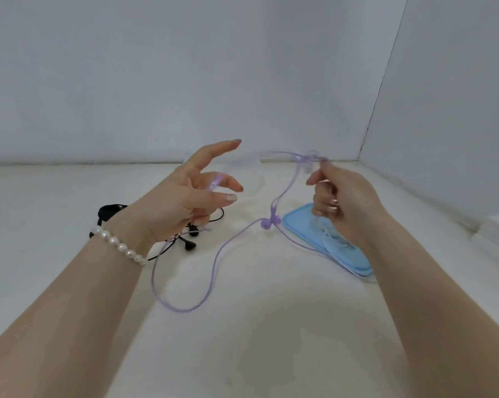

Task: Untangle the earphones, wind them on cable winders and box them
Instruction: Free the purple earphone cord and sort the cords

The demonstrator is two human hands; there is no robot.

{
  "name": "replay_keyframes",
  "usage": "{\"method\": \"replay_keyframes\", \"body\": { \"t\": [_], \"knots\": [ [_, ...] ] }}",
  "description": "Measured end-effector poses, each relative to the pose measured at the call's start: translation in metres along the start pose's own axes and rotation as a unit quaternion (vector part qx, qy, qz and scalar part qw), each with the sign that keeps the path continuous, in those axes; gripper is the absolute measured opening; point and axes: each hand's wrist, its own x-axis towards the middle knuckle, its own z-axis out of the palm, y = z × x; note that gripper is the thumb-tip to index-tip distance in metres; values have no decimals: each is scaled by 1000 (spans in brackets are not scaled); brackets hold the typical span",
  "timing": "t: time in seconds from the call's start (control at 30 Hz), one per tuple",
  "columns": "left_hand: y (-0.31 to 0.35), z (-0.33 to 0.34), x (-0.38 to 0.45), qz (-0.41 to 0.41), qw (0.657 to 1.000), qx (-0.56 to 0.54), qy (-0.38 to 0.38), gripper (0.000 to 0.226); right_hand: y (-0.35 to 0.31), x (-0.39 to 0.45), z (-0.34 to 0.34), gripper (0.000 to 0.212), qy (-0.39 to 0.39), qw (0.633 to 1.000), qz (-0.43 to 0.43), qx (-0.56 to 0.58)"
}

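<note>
Stretching across a pale table (242, 340), two bare forearms reach forward, a blue box lid (305, 225) and black earphones (189, 244) lying beyond. The left hand (185, 202) spreads its fingers with purple cable apparently caught among them, while the right hand (343, 202) pinches the purple earphones (267, 223) at a knot. Easing that knot loose gently, without yanking, seems wisest.

We cannot see most of the tangled black earphones (189, 242) behind our left hand (182, 202); the thin lilac earphone cable (213, 271) blurs there.
</note>
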Motion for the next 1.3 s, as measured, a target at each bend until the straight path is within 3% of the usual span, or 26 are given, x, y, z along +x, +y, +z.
{"method": "replay_keyframes", "body": {
  "t": [0.07,0.13,0.23,0.33,0.4,0.47,0.57,0.63,0.7,0.8,0.97,1.1,1.2,1.3],
  "knots": [
    [-4,2,2,-30,996,85,26,77,-6,1,-7,42,-4,997,12,73],
    [-12,5,5,-68,973,210,63,79,-9,1,-11,42,-14,997,6,71],
    [-25,9,11,-112,902,408,91,64,-8,1,-12,42,-18,999,3,47],
    [-29,11,12,-125,878,448,113,43,-11,0,-13,40,-26,999,7,41],
    [-29,11,13,-107,891,423,124,24,-11,-1,-13,35,-36,999,7,11],
    [-24,13,13,-87,934,325,118,13,-10,-4,-14,28,-59,998,5,-36],
    [-14,12,8,-96,979,175,43,48,-11,-7,-12,27,-114,990,19,-76],
    [-10,11,6,-103,982,157,15,78,-12,-9,-9,30,-151,985,34,-78],
    [-9,14,7,-83,987,129,53,86,-13,-11,-7,32,-179,980,46,-77],
    [-6,25,7,-31,990,75,115,61,-13,-14,-4,32,-208,973,44,-94],
    [-1,51,2,-33,993,96,66,55,-16,-19,6,26,-254,961,37,-103],
    [-1,55,1,-33,991,108,69,11,-15,-18,4,35,-229,967,40,-103],
    [1,49,-1,-58,994,89,33,20,-13,-15,2,48,-165,980,46,-104],
    [1,49,-3,-87,993,81,4,29,-13,-14,3,41,-147,985,48,-77]
  ]
}}
